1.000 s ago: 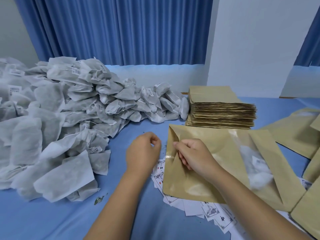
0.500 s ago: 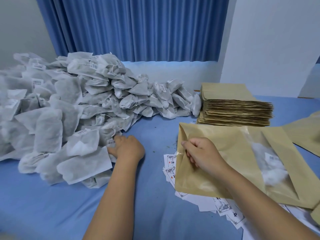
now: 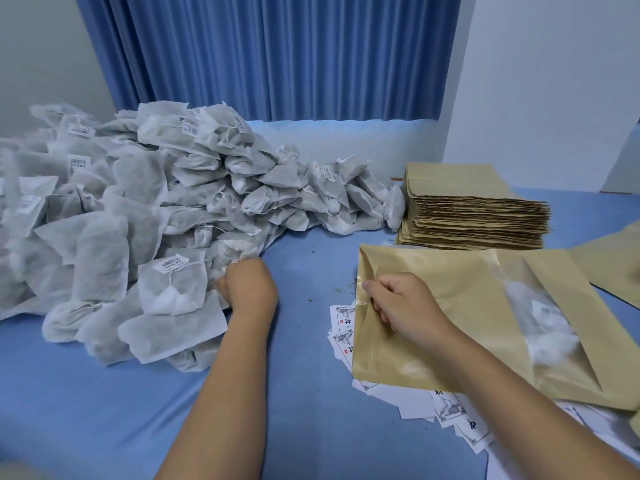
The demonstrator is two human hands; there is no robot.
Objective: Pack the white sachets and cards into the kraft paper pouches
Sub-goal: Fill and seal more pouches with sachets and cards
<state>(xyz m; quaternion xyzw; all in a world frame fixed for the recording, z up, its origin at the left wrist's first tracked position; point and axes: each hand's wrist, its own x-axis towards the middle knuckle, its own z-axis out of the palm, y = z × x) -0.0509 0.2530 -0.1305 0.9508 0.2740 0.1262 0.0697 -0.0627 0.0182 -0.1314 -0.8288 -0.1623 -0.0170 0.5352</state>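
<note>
The left hand (image 3: 247,289) is down at the near edge of the heap of white non-woven sachets (image 3: 138,209), which fills the left half of the frame. Its fingers are curled tight and tucked in against a sachet with a barcode label (image 3: 173,289). The knuckles hide the fingertips, so it cannot be told whether anything is actually gripped.

Over at centre right, the right hand (image 3: 403,303) has the tan kraft paper pouch (image 3: 467,289) by its open mouth. The thumb sits on the outer lip and the fingers are curled over the edge, pinching it. The pouch lies slanted towards the lower right, and something white and fluffy shows through its clear window (image 3: 540,327).

Beneath the pouch, white printed cards (image 3: 341,327) fan out, with more spilling towards the bottom right.

Just beyond, a neat stack of flat kraft pouches (image 3: 471,216) sits upper right of centre, touching the tail of the sachet heap. More loose kraft pouches (image 3: 609,268) lie at the right edge.

Everything rests on the blue-covered counter (image 3: 294,393), with a pleated blue curtain (image 3: 277,57) along the top.
</note>
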